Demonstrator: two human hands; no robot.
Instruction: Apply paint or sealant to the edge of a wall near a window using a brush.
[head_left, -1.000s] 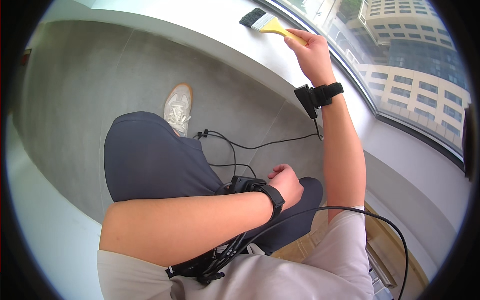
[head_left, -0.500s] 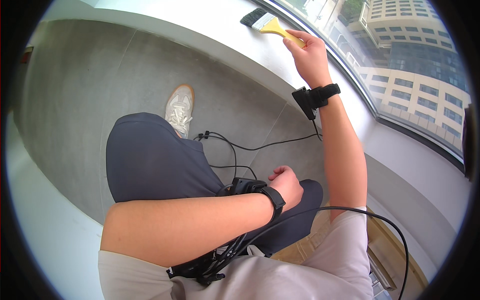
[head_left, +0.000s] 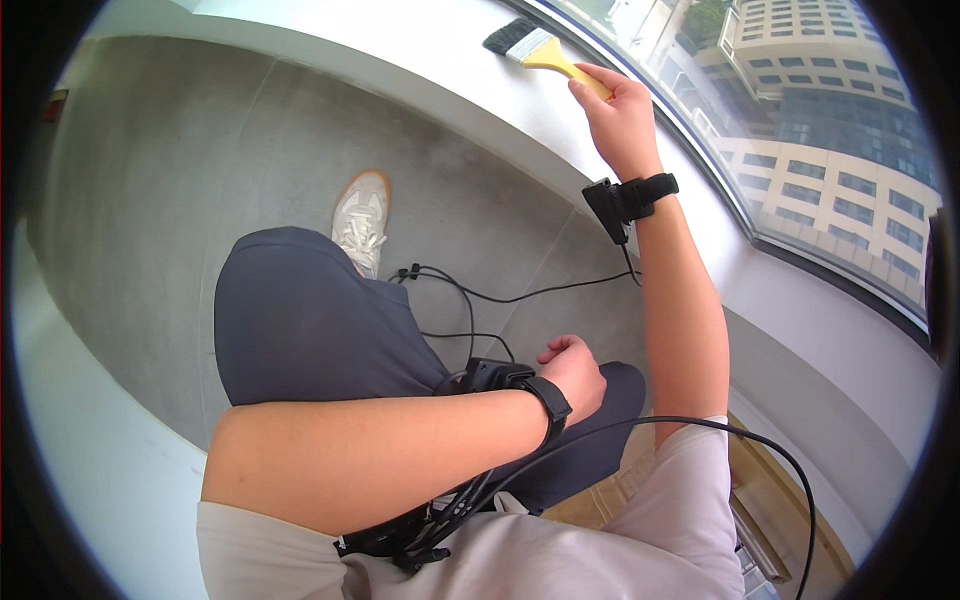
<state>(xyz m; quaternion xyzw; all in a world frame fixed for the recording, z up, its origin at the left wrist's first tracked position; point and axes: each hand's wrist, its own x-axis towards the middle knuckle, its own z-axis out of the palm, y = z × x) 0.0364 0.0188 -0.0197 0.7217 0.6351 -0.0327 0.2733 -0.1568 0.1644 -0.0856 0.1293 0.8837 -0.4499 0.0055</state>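
Note:
My right hand [head_left: 622,118] is closed round the yellow handle of a flat paintbrush [head_left: 552,56]. The brush has dark bristles and a pale metal band; its bristle end points to the far left, over the white windowsill [head_left: 440,50] close beside the window frame. Whether the bristles touch the sill I cannot tell for sure. Near my right knee, my left hand [head_left: 575,383] rests with its fingers loosely curled in, and no object shows in it. Its palm is turned out of sight. Both wrists carry black strapped devices.
A window [head_left: 800,140] with a dark frame runs along the right, with buildings beyond it. Black cables [head_left: 540,293] trail over the grey tiled floor [head_left: 180,150] and across my lap. A cardboard box [head_left: 610,480] sits low by my right side.
The paintbrush and my right hand have shifted very slightly right and nearer, and my right forearm a little left. My left hand has hardly moved.

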